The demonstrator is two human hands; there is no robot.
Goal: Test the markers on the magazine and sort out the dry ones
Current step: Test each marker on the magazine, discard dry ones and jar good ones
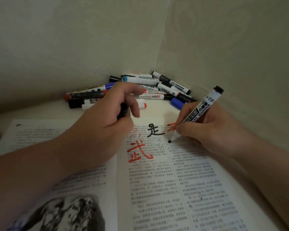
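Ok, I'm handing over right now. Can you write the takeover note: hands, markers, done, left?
Right hand grips an uncapped black marker, tip on the right page of the magazine. Left hand holds what looks like its black cap.
Done: red marks and a black mark are on the page.
Left: judge this marker, cap it, then test the pile in the corner. No dry group can be made out yet.

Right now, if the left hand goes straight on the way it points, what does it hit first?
Probably the marker pile, just beyond the left hand, which grips a black cap; depth is unclear.
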